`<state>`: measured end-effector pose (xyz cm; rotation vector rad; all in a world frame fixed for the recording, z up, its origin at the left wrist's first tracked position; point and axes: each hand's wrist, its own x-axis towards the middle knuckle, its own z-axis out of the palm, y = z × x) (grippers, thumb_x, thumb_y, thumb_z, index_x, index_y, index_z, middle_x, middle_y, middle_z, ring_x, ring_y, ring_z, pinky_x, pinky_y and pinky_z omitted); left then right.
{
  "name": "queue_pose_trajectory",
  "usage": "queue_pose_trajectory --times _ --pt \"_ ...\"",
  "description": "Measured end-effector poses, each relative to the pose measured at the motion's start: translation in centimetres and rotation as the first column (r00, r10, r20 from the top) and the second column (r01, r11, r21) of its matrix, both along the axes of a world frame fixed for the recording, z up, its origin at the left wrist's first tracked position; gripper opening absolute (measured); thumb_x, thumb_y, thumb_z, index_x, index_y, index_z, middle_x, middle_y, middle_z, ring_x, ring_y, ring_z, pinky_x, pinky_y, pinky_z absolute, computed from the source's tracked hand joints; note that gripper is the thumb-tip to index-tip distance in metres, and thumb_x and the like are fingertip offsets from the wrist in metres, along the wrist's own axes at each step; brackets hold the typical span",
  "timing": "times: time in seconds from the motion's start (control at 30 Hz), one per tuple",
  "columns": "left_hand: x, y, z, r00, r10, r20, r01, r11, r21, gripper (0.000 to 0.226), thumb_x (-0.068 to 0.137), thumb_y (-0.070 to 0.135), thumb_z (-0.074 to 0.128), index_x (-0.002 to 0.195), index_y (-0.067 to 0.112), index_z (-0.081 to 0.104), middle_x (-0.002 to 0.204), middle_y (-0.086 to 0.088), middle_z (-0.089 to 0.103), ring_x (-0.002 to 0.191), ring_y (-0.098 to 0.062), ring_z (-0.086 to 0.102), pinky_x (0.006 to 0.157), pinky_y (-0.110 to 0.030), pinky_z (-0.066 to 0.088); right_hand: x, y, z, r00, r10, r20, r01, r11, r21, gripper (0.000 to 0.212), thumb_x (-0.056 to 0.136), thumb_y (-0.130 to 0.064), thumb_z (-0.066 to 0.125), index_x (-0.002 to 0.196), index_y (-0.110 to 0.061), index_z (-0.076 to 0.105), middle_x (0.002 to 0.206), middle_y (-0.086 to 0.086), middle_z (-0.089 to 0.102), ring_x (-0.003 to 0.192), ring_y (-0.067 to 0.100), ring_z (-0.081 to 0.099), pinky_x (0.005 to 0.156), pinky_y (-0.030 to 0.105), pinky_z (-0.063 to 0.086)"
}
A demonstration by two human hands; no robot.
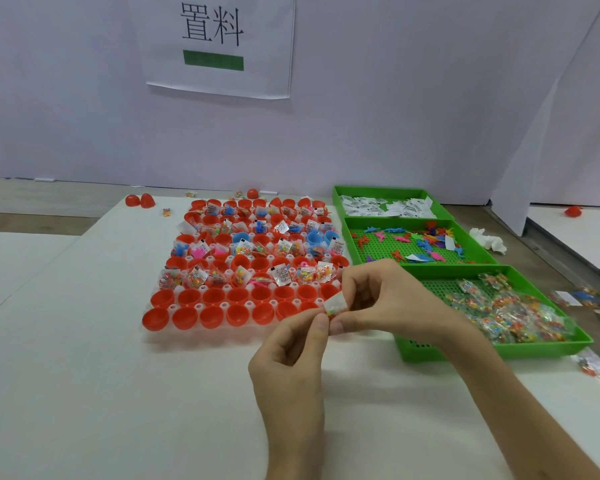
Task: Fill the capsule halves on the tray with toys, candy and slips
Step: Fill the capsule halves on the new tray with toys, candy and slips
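1. Both hands meet close together at the near right corner of the tray, as I see it. The left hand pinches a small candy packet between thumb and forefinger. The right hand grips the same packet from the other side with curled fingers.
2. The packet is clear with coloured pieces inside. It is between the fingertips and not in any cup.
3. Just beyond the hands and to their left lies the tray. It is of clear plastic and carries many capsule halves, mostly red, with a few blue ones farther away.
4. The two rows nearest the hands stand empty. Most rows beyond them carry packets, small toys and printed slips.
5. To the right of the hands, three green baskets stand in a line going away from me. The candy basket is nearest, then the toy basket, then the slip basket.
6. All of this rests on a white table, which also spreads below the hands.
7. Far beyond the hands a paper sign hangs on the wall. A crumpled tissue lies to the right of the toy basket.
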<state>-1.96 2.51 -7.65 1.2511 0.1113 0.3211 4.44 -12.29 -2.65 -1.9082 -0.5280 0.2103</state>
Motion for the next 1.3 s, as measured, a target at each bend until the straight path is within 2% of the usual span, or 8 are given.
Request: queue_pose_trajectory --times 0.1,0.23,0.4,0.57,0.73,1.0,1.17,1.3 --pt "0.06 0.03 -0.08 1.0 0.008 -0.01 -0.008 0.999 -0.05 0.017 0.071 0.029 0.072 0.086 0.032 0.078 0.088 0.001 0.077 0.088 -0.015 0.072 0.076 -0.025 0.058 0.07 0.07 -0.12 0.999 -0.026 0.02 0.027 1.0 -0.017 0.033 0.07 -0.018 0.091 0.065 -0.01 0.06 0.062 0.008 0.062 0.058 0.016 0.058 0.052 0.024 0.045" --pt "0.27 0.27 -0.22 1.0 0.026 -0.011 -0.027 0.998 -0.051 0.027 0.08 0.006 0.073 0.083 0.032 0.079 0.088 0.001 0.077 0.088 -0.014 0.072 0.075 -0.018 0.056 0.11 -0.03 0.03 0.994 -0.082 0.072 0.084 0.996 -0.021 0.04 0.064 -0.039 0.091 0.065 -0.011 0.062 0.066 0.018 0.067 0.059 0.031 0.064 0.058 0.036 0.052" --pt "0.34 0.19 -0.07 0.999 -0.039 -0.024 0.037 0.994 -0.099 0.037 0.08 0.0 0.073 0.084 0.035 0.079 0.093 0.001 0.077 0.092 -0.013 0.073 0.078 -0.021 0.057 0.17 0.17 -0.33 0.999 0.02 0.028 -0.02 1.0 0.004 0.033 0.07 -0.025 0.09 0.065 -0.007 0.064 0.058 0.009 0.064 0.051 0.012 0.059 0.05 0.018 0.046" --pt "0.14 0.01 0.04 0.994 -0.111 -0.02 0.107 0.984 -0.146 0.031 0.086 -0.003 0.063 0.089 0.022 0.08 0.092 -0.005 0.077 0.094 -0.02 0.073 0.08 -0.026 0.058 0.18 0.09 -0.33 0.999 0.011 0.046 -0.01 1.0 -0.021 0.03 0.071 -0.026 0.09 0.066 -0.006 0.067 0.06 0.009 0.066 0.05 0.011 0.057 0.048 0.017 0.043" --pt "-0.17 -0.09 0.17 0.993 -0.112 0.023 0.114 0.987 -0.115 0.012 0.087 0.016 0.069 0.09 0.022 0.079 0.09 -0.003 0.077 0.09 -0.018 0.072 0.075 -0.024 0.057 0.11 -0.23 -0.18 0.998 0.016 0.064 -0.013 0.998 -0.06 0.029 0.073 -0.023 0.088 0.066 -0.005 0.068 0.056 0.0 0.063 0.049 0.009 0.052 0.048 0.018 0.04" --pt "-0.06 -0.12 0.03 0.997 -0.075 -0.029 0.072 0.993 -0.09 0.018 0.077 0.036 0.068 0.083 0.024 0.08 0.08 -0.003 0.076 0.082 -0.021 0.072 0.074 -0.028 0.055 -0.05 -0.03 -0.25 0.997 0.059 0.054 -0.055 0.996 -0.075 0.023 0.074 -0.014 0.087 0.064 -0.012 0.067 0.056 -0.006 0.062 0.05 0.001 0.053 0.05 0.011 0.04" --pt "-0.3 -0.22 0.49 0.989 -0.148 0.011 0.149 0.986 -0.075 0.018 0.076 0.036 0.068 0.086 0.026 0.079 0.083 -0.003 0.077 0.081 -0.018 0.074 0.071 -0.022 0.056 -0.08 -0.48 0.08 0.996 0.031 0.084 -0.024 0.996 -0.088 0.026 0.076 -0.018 0.085 0.067 -0.005 0.065 0.059 0.001 0.065 0.054 0.011 0.059 0.051 0.019 0.046" --pt "-0.21 -0.07 0.5 0.971 -0.235 -0.036 0.226 0.958 -0.177 0.02 0.073 0.032 0.069 0.086 0.021 0.08 0.085 -0.01 0.076 0.083 -0.024 0.073 0.07 -0.022 0.056 -0.06 -0.68 0.04 0.996 0.061 0.071 -0.051 0.989 -0.139 0.025 0.076 -0.012 0.085 0.064 -0.01 0.063 0.056 -0.004 0.061 0.051 0.006 0.054 0.05 0.015 0.042"
